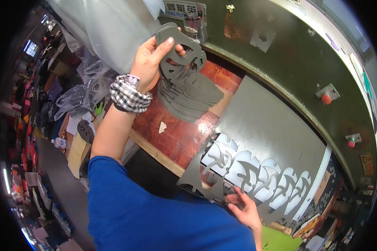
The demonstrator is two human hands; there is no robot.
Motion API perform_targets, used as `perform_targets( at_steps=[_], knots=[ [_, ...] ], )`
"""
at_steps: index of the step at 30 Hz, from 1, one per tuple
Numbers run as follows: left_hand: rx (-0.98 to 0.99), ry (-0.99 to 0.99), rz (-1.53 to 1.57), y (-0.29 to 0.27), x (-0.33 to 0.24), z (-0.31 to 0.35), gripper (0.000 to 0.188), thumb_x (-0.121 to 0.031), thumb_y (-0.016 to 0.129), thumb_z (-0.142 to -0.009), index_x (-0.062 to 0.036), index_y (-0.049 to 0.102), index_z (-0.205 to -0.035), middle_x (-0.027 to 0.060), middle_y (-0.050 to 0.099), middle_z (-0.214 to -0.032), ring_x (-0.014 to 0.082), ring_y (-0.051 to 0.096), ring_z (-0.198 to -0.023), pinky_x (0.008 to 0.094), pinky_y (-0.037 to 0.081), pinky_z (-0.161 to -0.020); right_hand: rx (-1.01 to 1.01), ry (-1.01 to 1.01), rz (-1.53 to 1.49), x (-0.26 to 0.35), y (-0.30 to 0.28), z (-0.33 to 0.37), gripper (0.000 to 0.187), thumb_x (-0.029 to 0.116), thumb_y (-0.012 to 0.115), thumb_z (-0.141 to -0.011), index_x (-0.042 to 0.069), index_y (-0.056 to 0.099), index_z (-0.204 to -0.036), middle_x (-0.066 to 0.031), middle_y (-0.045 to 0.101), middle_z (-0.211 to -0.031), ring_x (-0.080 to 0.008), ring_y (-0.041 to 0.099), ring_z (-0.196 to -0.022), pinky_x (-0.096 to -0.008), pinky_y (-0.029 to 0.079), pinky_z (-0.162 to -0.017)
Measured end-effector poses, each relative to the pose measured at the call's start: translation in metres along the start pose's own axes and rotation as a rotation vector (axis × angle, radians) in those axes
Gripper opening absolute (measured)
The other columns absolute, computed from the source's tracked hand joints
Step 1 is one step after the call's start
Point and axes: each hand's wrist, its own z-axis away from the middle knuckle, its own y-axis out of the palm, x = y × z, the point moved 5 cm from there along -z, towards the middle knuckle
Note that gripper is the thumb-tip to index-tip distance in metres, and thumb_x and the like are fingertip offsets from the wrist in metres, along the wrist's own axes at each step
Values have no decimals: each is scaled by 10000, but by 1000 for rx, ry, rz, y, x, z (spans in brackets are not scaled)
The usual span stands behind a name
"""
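Observation:
My left hand (151,58) is raised over a red-brown wooden tabletop, closed around grey die-cut pieces (171,33) with oval openings, thumb on top. Just below them, a fanned stack of similar dark grey cut pieces (188,98) lies on the wood. My right hand (246,211) is low at the near edge of a dark grey sheet (192,173) full of cut-out shapes. Its fingers are apart, close to the sheet; whether they touch it I cannot tell. Pale, shiny surface shows through the sheet's openings.
A smooth grey plate (268,121) spans the middle right. Behind it runs a dark green machine beam (276,54) with a red button (326,99). A clear container of tools (193,26) stands at the back. Plastic bags (81,94) and clutter fill the left.

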Motion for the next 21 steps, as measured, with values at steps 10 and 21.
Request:
perform_targets(
  at_steps=[10,21],
  knots=[
    [-414,616,-773,-39,29,-49,305,-211,582,-944,-6,547,-1167,100,667,-783,161,663,-698,295,534,-648,-184,56,-339,-17,-39,27,555,-56,631,-844,-41,428,-1360,-183,666,-1031,-207,646,-953,-307,512,-859],
    [426,274,-1415,53,225,5,403,-215,724,-735,-94,651,-1113,92,536,-1040,248,501,-1021,410,388,-916,-215,171,-312,-32,-58,52,505,10,624,-886,-11,444,-1358,-178,664,-1084,-220,636,-1005,-352,501,-909]
  ],
)
